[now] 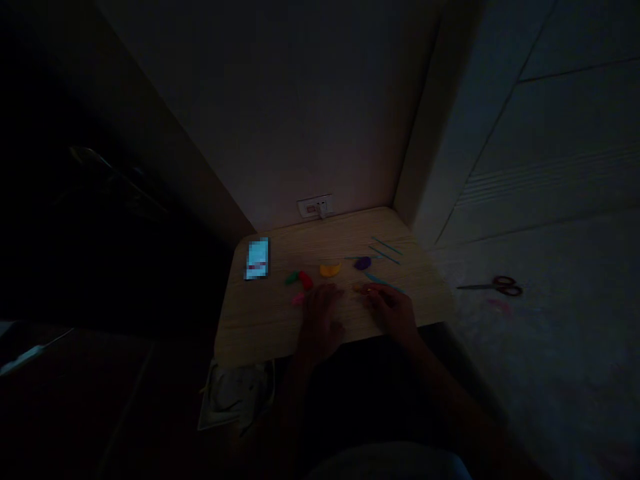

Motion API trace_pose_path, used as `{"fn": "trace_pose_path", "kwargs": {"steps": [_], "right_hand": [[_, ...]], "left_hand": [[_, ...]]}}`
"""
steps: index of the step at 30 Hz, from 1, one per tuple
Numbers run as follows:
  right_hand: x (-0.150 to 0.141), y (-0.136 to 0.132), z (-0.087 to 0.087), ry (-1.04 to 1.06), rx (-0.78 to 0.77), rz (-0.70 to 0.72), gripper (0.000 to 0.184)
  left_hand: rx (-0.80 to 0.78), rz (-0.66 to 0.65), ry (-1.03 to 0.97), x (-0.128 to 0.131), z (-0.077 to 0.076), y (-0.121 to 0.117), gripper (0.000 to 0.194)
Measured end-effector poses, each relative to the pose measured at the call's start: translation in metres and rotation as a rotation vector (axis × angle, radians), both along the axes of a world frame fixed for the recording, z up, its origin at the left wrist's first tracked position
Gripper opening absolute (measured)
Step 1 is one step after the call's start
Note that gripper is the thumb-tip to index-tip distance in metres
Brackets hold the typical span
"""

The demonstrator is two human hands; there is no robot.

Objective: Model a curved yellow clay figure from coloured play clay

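The light is very dim. My left hand (321, 319) rests palm down on the small wooden table (260, 327), its fingers spread forward. Beside its fingertips lies a pink piece (299, 299), with a red lump (305, 280) and a green lump (291, 277) just beyond. My right hand (393, 308) is closed, thumb and fingers pinched at a small orange-brown piece (358, 288) low over the tabletop. Farther back are a yellow crescent-shaped piece (330, 270) and a dark purple lump (363, 263). A teal pointed tool (383, 281) lies just behind my right hand.
Thin teal sticks (386, 247) lie at the table's back right. A lit phone (257, 259) is at the back left. A wall socket (315, 207) holds a plug. Scissors (495, 287) lie on the right-hand surface; a tray (237, 393) stands below the table's front left.
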State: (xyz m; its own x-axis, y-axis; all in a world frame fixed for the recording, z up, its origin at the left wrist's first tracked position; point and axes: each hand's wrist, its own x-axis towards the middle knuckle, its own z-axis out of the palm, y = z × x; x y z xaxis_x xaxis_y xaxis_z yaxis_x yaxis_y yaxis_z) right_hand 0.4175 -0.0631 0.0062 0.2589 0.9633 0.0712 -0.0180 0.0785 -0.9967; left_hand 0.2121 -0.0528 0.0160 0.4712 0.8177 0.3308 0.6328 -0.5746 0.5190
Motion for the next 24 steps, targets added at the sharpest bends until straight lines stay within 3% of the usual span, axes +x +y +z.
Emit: {"fn": "trace_pose_path", "kwargs": {"steps": [9,16,20,24], "right_hand": [[0.001,-0.001,0.001,0.058,-0.012,-0.042,0.035],[0.003,0.002,0.008,-0.017,-0.054,-0.032,0.030],[-0.004,-0.001,0.018,-0.013,-0.013,-0.012,0.022],[-0.023,-0.007,0.024,-0.152,0.141,-0.036,0.023]], "left_hand": [[0.019,0.006,-0.115,-0.001,-0.001,-0.004,0.064],[0.077,0.099,-0.322,0.001,0.013,-0.009,0.043],[-0.064,0.199,-0.799,0.021,0.023,-0.009,0.028],[-0.482,0.213,-1.512,0.056,0.032,-0.004,0.032]]}}
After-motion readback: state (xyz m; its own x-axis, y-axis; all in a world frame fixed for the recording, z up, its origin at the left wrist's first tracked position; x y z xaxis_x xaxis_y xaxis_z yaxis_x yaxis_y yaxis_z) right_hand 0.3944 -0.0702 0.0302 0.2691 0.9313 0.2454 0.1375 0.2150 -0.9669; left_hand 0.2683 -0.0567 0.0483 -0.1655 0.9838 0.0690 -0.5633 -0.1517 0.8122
